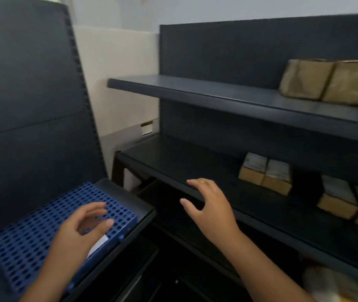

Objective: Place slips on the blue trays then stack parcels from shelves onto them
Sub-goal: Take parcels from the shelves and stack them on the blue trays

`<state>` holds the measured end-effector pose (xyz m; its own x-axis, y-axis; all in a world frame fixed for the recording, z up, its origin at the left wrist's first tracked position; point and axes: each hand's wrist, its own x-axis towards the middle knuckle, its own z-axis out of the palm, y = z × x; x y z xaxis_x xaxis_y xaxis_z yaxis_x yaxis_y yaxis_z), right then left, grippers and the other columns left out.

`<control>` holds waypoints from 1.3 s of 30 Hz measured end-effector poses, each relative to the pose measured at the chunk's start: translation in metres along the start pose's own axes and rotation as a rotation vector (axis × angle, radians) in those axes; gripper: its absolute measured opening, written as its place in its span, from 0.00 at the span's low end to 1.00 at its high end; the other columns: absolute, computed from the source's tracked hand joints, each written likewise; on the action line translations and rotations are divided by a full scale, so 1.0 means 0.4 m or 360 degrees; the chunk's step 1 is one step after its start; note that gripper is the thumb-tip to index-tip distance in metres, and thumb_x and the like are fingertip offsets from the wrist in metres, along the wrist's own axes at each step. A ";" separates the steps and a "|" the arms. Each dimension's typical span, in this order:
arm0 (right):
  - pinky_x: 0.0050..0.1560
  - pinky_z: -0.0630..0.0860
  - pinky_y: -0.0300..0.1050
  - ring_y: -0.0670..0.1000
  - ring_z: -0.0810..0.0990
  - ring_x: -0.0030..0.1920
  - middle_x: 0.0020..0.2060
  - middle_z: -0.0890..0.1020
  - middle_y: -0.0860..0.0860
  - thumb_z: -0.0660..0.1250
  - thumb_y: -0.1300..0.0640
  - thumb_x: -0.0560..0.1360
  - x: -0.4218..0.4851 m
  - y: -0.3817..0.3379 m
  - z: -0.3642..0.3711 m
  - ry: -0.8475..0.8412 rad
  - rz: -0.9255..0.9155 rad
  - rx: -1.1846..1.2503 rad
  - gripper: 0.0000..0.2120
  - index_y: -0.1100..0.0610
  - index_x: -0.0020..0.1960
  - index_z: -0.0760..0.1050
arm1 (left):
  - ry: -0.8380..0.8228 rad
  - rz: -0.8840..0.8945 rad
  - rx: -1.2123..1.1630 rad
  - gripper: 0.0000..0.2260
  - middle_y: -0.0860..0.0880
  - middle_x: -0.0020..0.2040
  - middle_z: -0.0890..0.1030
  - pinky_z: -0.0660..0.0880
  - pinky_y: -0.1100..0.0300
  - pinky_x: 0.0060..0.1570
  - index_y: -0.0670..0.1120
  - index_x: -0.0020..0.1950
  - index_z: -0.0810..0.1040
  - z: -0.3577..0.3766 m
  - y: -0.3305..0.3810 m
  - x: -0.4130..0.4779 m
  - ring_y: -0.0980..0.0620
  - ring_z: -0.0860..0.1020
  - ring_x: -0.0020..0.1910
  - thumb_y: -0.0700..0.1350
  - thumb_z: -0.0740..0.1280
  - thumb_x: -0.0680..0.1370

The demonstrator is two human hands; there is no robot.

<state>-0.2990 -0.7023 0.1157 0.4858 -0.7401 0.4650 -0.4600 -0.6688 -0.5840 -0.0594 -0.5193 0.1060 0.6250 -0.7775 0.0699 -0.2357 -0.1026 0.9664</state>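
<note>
A blue perforated tray [32,240] lies on a dark shelf at the lower left. A white slip [99,245] rests on its near right part, partly hidden under my left hand [80,234], which hovers over the tray with fingers curled and apart, holding nothing. My right hand [210,205] is open in the air in front of the middle shelf's edge [173,175]. Brown parcels with white labels [265,173] sit on the middle shelf to the right, apart from my hand. Two larger brown parcels [330,81] stand on the upper shelf.
Dark metal shelving fills the right side, with an upper shelf [217,92] and more labelled parcels [348,201] at the far right. A tall dark panel [27,105] rises at the left. A pale bag [335,286] shows at the bottom right.
</note>
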 end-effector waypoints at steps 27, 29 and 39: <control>0.58 0.71 0.38 0.51 0.65 0.70 0.74 0.59 0.50 0.71 0.40 0.70 -0.034 0.626 -0.389 0.0266 0.0657 -0.0304 0.38 0.41 0.75 0.56 | -0.0864 0.0385 0.0075 0.32 0.68 0.65 0.70 0.72 0.60 0.59 0.77 0.62 0.69 0.909 0.116 0.295 0.62 0.73 0.63 0.63 0.77 0.61; 0.56 0.70 0.37 0.51 0.65 0.71 0.75 0.58 0.50 0.71 0.40 0.70 0.001 0.661 -0.380 0.0218 0.0686 -0.0290 0.39 0.40 0.75 0.54 | -0.0869 0.0414 0.0120 0.33 0.69 0.65 0.69 0.71 0.60 0.60 0.79 0.62 0.66 0.947 0.111 0.321 0.61 0.72 0.64 0.61 0.78 0.64; 0.67 0.63 0.42 0.52 0.65 0.71 0.73 0.63 0.51 0.73 0.49 0.72 0.127 0.745 -0.333 0.0091 0.0873 -0.0242 0.40 0.41 0.76 0.54 | -0.0871 0.0554 0.0333 0.42 0.56 0.71 0.68 0.66 0.56 0.68 0.65 0.74 0.61 1.094 0.118 0.474 0.56 0.66 0.71 0.44 0.79 0.68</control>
<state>-0.5105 -0.9484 0.0540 0.1064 -0.9816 0.1584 -0.7374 -0.1848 -0.6497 -0.2776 -0.9432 0.0564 0.0333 -0.9832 0.1795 -0.5283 0.1351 0.8382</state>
